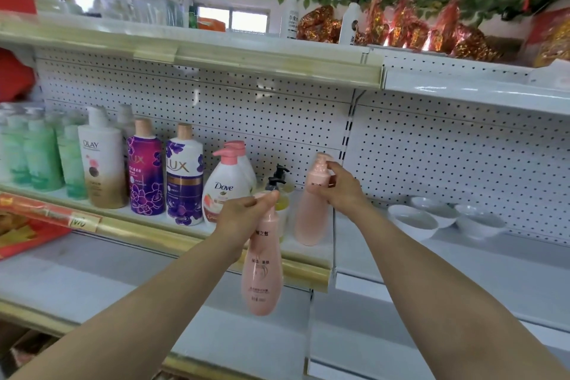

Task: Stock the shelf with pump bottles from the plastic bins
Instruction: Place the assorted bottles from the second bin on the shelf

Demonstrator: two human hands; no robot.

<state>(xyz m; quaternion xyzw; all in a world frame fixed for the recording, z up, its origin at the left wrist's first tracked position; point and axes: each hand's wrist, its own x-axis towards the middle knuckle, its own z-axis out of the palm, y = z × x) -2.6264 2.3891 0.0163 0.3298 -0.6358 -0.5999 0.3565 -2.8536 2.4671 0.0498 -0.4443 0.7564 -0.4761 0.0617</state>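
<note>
Centre frame, a pink bottle [262, 271] hangs before the lip of the shelf [185, 241], left hand [243, 214] gripping its neck at the pump. Right hand [339, 190] curls round the neck of a second bottle [310, 222], which stands on the shelf right of the Dove [223, 191]. Smooth plastic, likely slippery and weighty; the neck looks the safest hold.

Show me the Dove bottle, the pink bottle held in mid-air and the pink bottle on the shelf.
Dove bottle [222, 191]: head view, front label.
mid-air pink bottle [262, 268]: head view, mid-body.
shelf pink bottle [310, 219]: head view, lower body.
</note>
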